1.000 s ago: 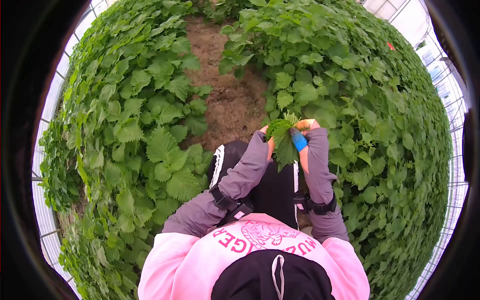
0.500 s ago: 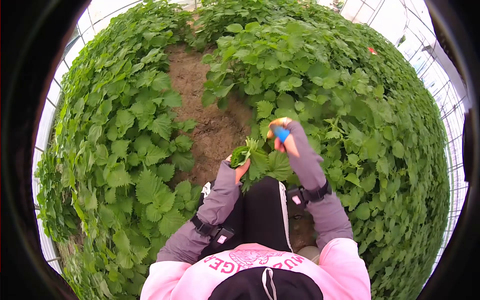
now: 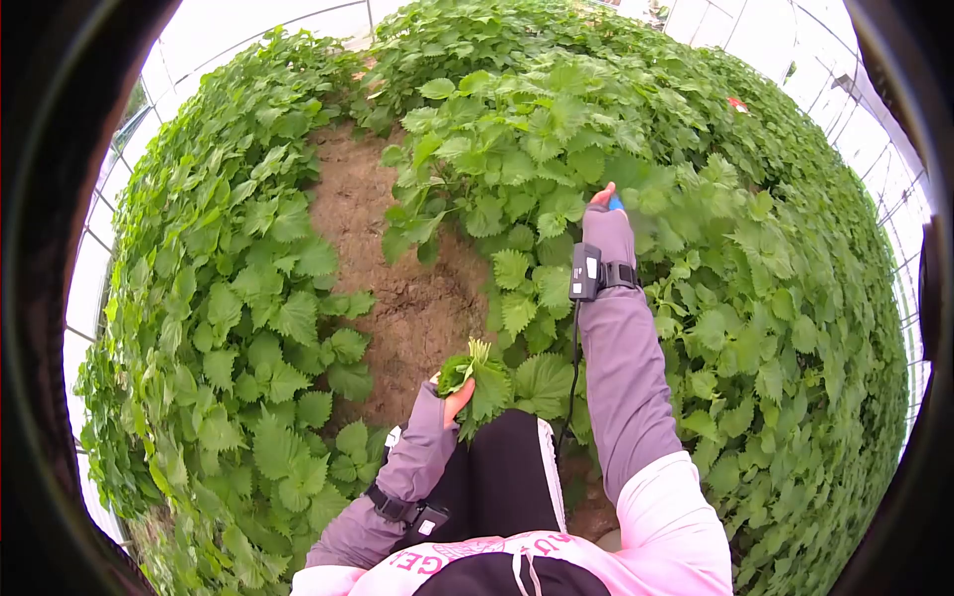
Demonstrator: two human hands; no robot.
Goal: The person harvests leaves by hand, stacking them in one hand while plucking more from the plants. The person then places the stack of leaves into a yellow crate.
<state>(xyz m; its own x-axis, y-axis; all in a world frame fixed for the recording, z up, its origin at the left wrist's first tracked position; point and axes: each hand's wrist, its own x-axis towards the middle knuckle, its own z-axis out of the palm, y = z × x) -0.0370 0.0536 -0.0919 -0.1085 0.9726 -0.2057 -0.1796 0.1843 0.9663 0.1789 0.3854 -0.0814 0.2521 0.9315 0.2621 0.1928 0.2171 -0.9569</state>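
A bundle of green leaves (image 3: 489, 389), its pale stems pointing up, is held in my left hand (image 3: 459, 399) just above my knees. My right hand (image 3: 604, 199) reaches forward into the leafy plants (image 3: 542, 134) right of the dirt path, with something blue on it. Leaves lie around that hand, and its fingers are mostly hidden, so what it touches cannot be made out.
A bare dirt path (image 3: 363, 228) runs ahead between the dense plants (image 3: 238, 288) on the left and those on the right. A small red object (image 3: 736, 103) lies among the far right plants. Greenhouse walls with thin bars curve round both sides.
My right hand has moved forward and to the right, from near the bundle into the plants. My left hand still holds the bundle, now lower in view; the view has shifted.
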